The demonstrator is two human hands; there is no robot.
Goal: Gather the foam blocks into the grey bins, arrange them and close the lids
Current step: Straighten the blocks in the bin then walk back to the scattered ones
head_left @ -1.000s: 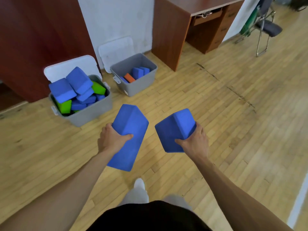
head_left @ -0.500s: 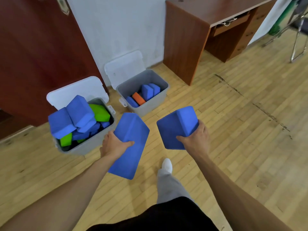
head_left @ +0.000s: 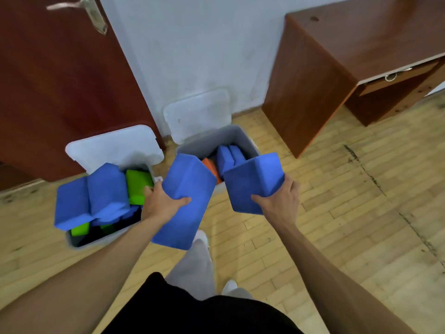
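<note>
Near the white wall (head_left: 192,56), a grey bin (head_left: 231,136) on parquet floor (head_left: 337,213).

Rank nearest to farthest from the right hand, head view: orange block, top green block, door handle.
1. orange block: in the right bin, just left of the right hand.
2. top green block: in the left bin, further left.
3. door handle: top left, high on the door.

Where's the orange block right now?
Head view, centre: the orange block lies in the right grey bin, half hidden behind the blue block in the left hand.
</note>
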